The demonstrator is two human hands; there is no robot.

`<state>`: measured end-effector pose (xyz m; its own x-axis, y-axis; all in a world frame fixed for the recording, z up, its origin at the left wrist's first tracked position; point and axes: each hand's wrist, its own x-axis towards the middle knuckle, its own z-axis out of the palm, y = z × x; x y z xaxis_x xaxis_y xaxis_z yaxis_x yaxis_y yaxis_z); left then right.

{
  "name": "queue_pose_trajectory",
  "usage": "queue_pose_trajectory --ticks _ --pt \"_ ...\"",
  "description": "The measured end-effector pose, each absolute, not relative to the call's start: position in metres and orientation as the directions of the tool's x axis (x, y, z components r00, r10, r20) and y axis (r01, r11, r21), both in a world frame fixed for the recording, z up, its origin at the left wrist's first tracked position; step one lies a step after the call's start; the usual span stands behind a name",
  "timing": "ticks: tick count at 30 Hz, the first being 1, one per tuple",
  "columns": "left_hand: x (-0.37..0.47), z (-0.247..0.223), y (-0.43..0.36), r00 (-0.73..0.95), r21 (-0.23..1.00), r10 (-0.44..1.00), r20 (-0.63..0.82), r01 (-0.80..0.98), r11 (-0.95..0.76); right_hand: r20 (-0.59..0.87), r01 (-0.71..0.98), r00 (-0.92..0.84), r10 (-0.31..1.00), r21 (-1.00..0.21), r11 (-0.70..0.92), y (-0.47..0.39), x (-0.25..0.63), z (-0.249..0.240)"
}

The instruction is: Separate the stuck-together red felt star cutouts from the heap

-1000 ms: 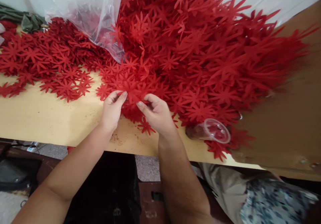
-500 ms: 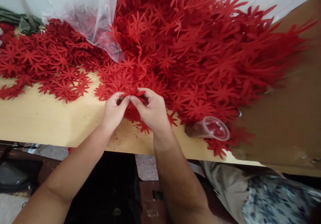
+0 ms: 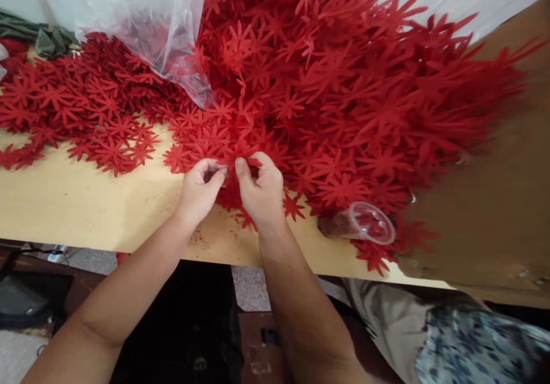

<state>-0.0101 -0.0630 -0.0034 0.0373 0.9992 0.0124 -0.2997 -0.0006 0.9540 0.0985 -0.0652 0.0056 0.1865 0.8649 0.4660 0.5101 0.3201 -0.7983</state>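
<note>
Between my two hands is a red flower-shaped piece (image 3: 232,159), hard to tell apart from the red pieces behind it. My left hand (image 3: 201,188) pinches its left side between thumb and fingertips. On its right side, my right hand (image 3: 263,188) has the thumb pressed against the fingers with red material between them. A large heap of red flower-shaped pieces (image 3: 344,86) rises just beyond both hands. A lower pile of similar pieces (image 3: 98,97) lies to the left on the pale table (image 3: 107,206).
A clear plastic cup (image 3: 372,223) lies on its side at the right. A clear plastic bag (image 3: 172,40) hangs over the pile. Brown board (image 3: 494,218) borders the right side. Green cloth (image 3: 51,40) lies at the back left. Another person's patterned clothing (image 3: 476,344) shows at lower right.
My thumbs have moved apart, and my right hand has shifted slightly right with its thumb now pointing more upward. The view has shifted slightly.
</note>
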Motion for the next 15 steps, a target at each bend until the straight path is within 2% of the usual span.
queue_pose_trajectory --ticks 6,11,15 --pt "-0.0092 -0.0069 -0.0608 0.004 0.961 1.000 0.011 -0.276 -0.010 0.409 0.338 0.203 0.890 -0.882 0.328 -0.0647 0.0997 0.0069" --pt "-0.0057 -0.0065 -0.0638 0.111 0.959 0.994 0.016 -0.281 0.016 0.399 0.419 0.281 0.873 -0.869 0.263 -0.0669 0.1007 0.0101" --pt "-0.0045 -0.0090 -0.0627 0.136 0.964 0.990 0.026 -0.267 0.012 0.417 0.403 0.252 0.873 -0.866 0.297 -0.0659 0.0976 0.0083"
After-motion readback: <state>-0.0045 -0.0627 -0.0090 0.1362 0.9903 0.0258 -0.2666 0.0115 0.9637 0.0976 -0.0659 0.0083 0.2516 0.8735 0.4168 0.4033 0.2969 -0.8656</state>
